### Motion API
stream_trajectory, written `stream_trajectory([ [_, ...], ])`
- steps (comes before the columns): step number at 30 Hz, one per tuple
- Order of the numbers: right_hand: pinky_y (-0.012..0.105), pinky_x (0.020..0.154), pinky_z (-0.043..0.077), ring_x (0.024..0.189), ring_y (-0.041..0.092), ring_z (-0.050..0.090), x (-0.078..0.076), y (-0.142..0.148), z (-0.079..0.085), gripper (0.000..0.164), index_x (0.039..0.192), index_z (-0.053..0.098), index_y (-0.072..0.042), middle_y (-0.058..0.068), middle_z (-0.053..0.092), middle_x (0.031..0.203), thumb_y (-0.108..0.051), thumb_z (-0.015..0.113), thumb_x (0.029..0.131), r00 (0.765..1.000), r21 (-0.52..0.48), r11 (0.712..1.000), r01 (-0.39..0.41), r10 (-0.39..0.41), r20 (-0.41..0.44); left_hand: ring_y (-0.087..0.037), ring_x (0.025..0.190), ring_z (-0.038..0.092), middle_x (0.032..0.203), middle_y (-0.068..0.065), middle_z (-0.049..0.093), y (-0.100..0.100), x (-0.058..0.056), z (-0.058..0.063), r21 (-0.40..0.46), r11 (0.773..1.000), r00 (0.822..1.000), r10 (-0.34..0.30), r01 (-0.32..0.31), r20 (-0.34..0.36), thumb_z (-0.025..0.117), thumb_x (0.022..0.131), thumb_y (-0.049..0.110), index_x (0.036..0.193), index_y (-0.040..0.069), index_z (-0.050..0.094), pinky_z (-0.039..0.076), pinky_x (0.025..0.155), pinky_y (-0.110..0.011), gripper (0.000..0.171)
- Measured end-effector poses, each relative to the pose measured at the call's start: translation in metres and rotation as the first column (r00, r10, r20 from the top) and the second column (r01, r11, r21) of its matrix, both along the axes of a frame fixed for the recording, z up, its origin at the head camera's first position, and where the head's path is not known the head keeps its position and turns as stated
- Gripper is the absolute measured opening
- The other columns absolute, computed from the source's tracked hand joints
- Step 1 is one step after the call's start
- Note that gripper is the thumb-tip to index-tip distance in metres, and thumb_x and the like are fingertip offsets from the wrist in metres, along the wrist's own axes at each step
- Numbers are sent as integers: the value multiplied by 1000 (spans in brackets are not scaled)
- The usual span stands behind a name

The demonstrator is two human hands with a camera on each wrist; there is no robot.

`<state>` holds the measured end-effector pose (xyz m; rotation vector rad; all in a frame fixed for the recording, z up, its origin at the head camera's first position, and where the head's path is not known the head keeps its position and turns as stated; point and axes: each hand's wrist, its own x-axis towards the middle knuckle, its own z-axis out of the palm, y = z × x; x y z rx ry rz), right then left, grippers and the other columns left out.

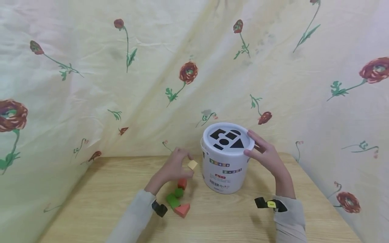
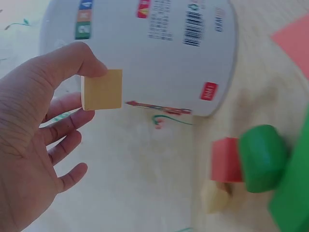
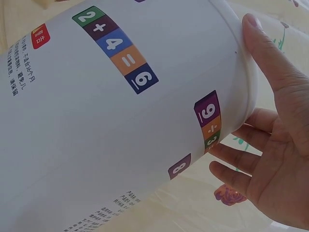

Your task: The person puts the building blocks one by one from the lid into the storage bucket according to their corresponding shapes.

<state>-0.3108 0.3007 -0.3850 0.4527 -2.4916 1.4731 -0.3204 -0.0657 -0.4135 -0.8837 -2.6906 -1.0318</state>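
In the head view, my left hand (image 1: pixel 177 165) pinches a small pale-yellow square block (image 1: pixel 192 164) between thumb and forefinger, left of a white bucket (image 1: pixel 226 172). The left wrist view shows the block (image 2: pixel 102 90) under the thumb tip, its square face visible, the other fingers spread loosely below. The bucket stands upright; its white lid (image 1: pixel 206 135) has several dark shaped holes, among them a circle and a triangle. My right hand (image 1: pixel 267 157) holds the bucket's rim on the right side. The right wrist view shows its thumb (image 3: pixel 263 48) against the rim and fingers by the wall.
On the wooden table (image 1: pixel 115 189), below the left hand, lie a red block (image 1: pixel 182 183), a green cylinder (image 1: pixel 179 192), a green block (image 1: pixel 173 201) and a red triangular block (image 1: pixel 182 210). A pale block (image 2: pixel 216 197) shows beside the red one. Flowered cloth (image 1: pixel 146 94) hangs behind.
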Motion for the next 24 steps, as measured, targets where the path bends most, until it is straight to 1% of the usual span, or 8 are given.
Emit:
stream_trajectory([
  [4, 66, 113, 34, 152, 43, 29, 0, 0, 0, 80, 161, 30, -23, 5, 24, 170, -31, 74, 94, 1000, 3, 1000, -3, 3, 6, -24, 112, 46, 114, -4, 64, 3, 0, 17, 28, 999, 999, 27, -26, -42, 83, 70, 17, 107, 11, 64, 48, 91, -44, 42],
  [6, 66, 112, 35, 152, 44, 29, -1, 1, 1, 80, 161, 30, -23, 5, 24, 170, -31, 74, 94, 1000, 5, 1000, -4, 4, 5, -24, 112, 47, 113, -4, 65, 5, -1, 26, 33, 999, 996, 36, -34, -80, 83, 69, 17, 107, 10, 64, 48, 91, -43, 43],
  [9, 66, 112, 36, 151, 45, 29, -1, 2, 1, 80, 161, 30, -22, 5, 24, 170, -30, 74, 94, 1000, 6, 1000, -5, 5, 1, -24, 111, 47, 111, -4, 66, 9, -3, 41, 50, 998, 988, 43, -36, -147, 82, 69, 18, 106, 10, 64, 47, 90, -43, 42],
  [12, 66, 112, 35, 151, 45, 29, -1, 3, 2, 80, 161, 31, -22, 6, 25, 170, -30, 74, 94, 1000, 8, 1000, -2, 2, -3, -23, 110, 47, 109, -2, 66, 14, -4, 55, 73, 996, 979, 59, -46, -194, 82, 69, 19, 105, 11, 64, 46, 88, -41, 41],
  [16, 65, 112, 35, 151, 44, 30, 0, 3, 2, 81, 161, 30, -22, 7, 25, 170, -31, 74, 94, 1000, 7, 1000, 0, 0, 0, -21, 113, 46, 112, 0, 64, 22, -4, 74, 112, 992, 972, 87, -63, -218, 84, 71, 21, 107, 14, 64, 47, 90, -41, 42],
  [19, 65, 112, 35, 151, 44, 30, 0, 2, 2, 80, 161, 30, -22, 6, 24, 170, -31, 74, 94, 1000, 4, 1000, -2, 2, 2, -21, 115, 46, 116, -1, 62, 30, -4, 87, 138, 988, 968, 101, -71, -231, 85, 73, 22, 110, 13, 62, 48, 93, -43, 44],
  [24, 65, 114, 33, 152, 44, 29, 0, 0, 1, 80, 161, 31, -20, 7, 24, 170, -29, 73, 94, 1000, -4, 1000, -14, 14, 1, -22, 118, 46, 118, -2, 63, 46, -7, 101, 161, 983, 959, 123, -83, -255, 85, 76, 23, 113, 12, 61, 47, 97, -43, 45],
])
